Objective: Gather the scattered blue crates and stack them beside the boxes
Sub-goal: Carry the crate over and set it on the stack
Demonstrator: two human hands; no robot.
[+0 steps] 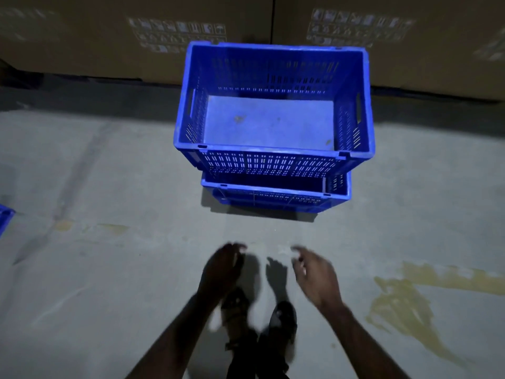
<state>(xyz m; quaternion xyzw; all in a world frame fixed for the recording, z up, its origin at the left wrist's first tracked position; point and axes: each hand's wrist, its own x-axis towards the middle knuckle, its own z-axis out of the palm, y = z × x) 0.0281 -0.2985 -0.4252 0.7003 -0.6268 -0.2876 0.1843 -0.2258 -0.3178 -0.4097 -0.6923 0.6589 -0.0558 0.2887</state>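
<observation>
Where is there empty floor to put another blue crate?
Bare floor lies left of the crate stack, bordered by the cardboard boxes and a crate corner at the left edge. More lies right of the stack, between the boxes and the yellow stain. Crowded: in front, by the left hand, right hand and feet.

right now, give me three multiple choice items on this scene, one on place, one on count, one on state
1. Where does the stack of blue perforated plastic crates stand?
A) in front of the brown cardboard boxes
B) on a table
C) on a shelf
2. How many crates form that stack?
A) one
B) two
C) five
3. What do the left hand and right hand hold?
A) a crate
B) a box
C) nothing
Answers: 1 A, boxes rise just behind it; 2 B, one crate sits on another; 3 C, both hands are empty.
</observation>
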